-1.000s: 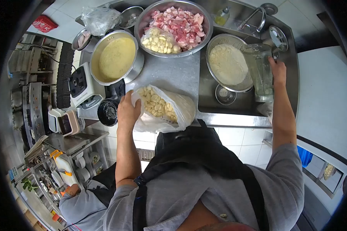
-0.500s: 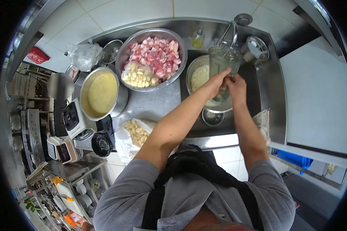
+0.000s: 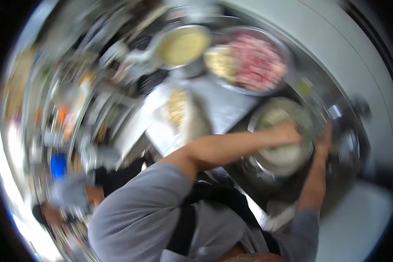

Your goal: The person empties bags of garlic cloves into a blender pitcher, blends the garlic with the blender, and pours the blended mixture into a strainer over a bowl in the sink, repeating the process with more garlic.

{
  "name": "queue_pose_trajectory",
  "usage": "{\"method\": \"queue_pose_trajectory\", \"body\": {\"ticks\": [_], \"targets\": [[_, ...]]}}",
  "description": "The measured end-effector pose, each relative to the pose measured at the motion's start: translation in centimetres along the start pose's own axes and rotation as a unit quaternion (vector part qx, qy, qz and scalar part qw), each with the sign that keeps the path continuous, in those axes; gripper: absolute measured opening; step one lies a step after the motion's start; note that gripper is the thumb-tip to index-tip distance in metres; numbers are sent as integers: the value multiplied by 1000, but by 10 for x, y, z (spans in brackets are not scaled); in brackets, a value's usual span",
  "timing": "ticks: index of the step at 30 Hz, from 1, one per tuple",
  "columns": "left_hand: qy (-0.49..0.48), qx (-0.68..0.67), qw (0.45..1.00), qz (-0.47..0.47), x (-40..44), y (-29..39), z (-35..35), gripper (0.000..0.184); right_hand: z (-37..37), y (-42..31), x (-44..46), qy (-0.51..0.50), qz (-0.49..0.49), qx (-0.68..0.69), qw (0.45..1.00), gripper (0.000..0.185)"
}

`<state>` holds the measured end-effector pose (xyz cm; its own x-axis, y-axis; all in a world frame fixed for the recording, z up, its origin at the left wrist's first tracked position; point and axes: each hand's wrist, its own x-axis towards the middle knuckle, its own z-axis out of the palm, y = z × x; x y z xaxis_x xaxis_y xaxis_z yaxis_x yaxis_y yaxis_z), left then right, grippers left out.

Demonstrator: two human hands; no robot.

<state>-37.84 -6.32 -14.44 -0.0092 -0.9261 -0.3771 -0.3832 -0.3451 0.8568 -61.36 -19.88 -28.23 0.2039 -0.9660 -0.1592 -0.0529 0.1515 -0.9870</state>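
My left hand (image 3: 288,133) is over the metal bowl (image 3: 254,126) in the sink, its fingers curled; what they hold is smeared by motion. At the bowl's right side my right hand (image 3: 323,142) points upward, with its fingers too blurred to read. Pale, whitish contents (image 3: 284,153) fill part of the bowl. The see-through jar between the hands a moment ago is not clearly made out here. Left of the sink stand a large bowl of pink cut meat (image 3: 260,61) with peeled garlic (image 3: 222,64) in it, and a pot of yellowish liquid (image 3: 183,47).
A white bag of pale pieces (image 3: 177,107) lies near the counter's front edge (image 3: 236,114). A yellow-green bottle (image 3: 305,87) stands behind the sink. At far left, another person in grey (image 3: 76,192) is near blurred shelves.
My view has swung left, so the counter appears turned and shifted right, and everything is smeared. My hands are farther apart; the right is now along the bowl's right side.
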Motion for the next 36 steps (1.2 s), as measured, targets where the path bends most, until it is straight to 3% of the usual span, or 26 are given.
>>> {"method": "queue_pose_trajectory", "body": {"ticks": [1, 2, 3, 4, 5, 6, 8, 9, 11, 13, 15, 17, 18, 20, 21, 23, 27, 29, 31, 34, 36], "targets": [[-10, 43, 999, 27, -4, 7, -8, 38, -83, 108, 75, -107, -136, -374, 911, 49], [17, -24, 998, 52, -35, 24, -25, 36, -96, 214, 96, 10, -312, -242, 919, 51], [6, 15, 992, 126, -5, -7, -2, 34, -85, 140, 62, 8, -198, -299, 934, 50], [-35, 57, 995, 68, -3, 3, -2, 33, -57, 100, 47, 14, -160, -307, 938, 50], [5, 13, 997, 81, 11, -6, 11, 34, -28, 67, 33, 20, -139, -307, 941, 49], [-23, -33, 996, 85, 30, -16, 19, 36, -6, 37, 18, 24, -133, -301, 944, 48], [-27, -21, 999, -10, 17, -2, 15, 36, 19, -8, -17, 34, -133, -284, 949, 47], [-14, -20, 1000, -13, 29, -4, 20, 36, 26, -22, -31, 33, -135, -271, 953, 47], [-94, 276, 946, 143, 64, -20, 31, 43, 33, -46, -55, 33, -136, -254, 957, 45], [-83, 286, 940, 165, 70, -21, 35, 33, 40, -59, -69, 27, -139, -234, 962, 44], [-76, 295, 935, 182, 73, -22, 33, 37, 39, -64, -75, 19, -142, -220, 965, 43], [-90, 420, 840, 331, 73, -20, 29, 43, 34, -71, -83, 16, -142, -208, 968, 42], [-91, 420, 840, 331, 70, -19, 31, 43, 38, -72, -84, 13, -141, -198, 970, 42], [-70, 272, 949, 145, 67, -18, 38, 47, 37, -76, -89, 9, -142, -186, 972, 41], [-70, 273, 948, 146, 66, -17, 39, 47, 38, -78, -89, 8, -142, -179, 973, 41], [-53, 132, 990, -6, 60, -13, 38, 51, 34, -83, -95, 7, -145, -171, 975, 40], [-37, 87, 995, 15, 43, -10, 30, 60, 31, -93, -103, 10, -154, -144, 977, 39], [-85, 92, 991, -43, 24, 1, 20, 64, 30, -96, -106, 10, -159, -133, 978, 38], [-96, 128, 987, -28, 16, 7, 15, 56, 30, -100, -108, 9, -163, -124, 979, 38], [-73, 53, 994, -68, -1, 8, 9, 45, 35, -106, -111, 6, -170, -119, 978, 38], [-85, 107, 987, 80, 6, -5, 12, 40, 35, -110, -113, 6, -173, -114, 978, 38]]}}
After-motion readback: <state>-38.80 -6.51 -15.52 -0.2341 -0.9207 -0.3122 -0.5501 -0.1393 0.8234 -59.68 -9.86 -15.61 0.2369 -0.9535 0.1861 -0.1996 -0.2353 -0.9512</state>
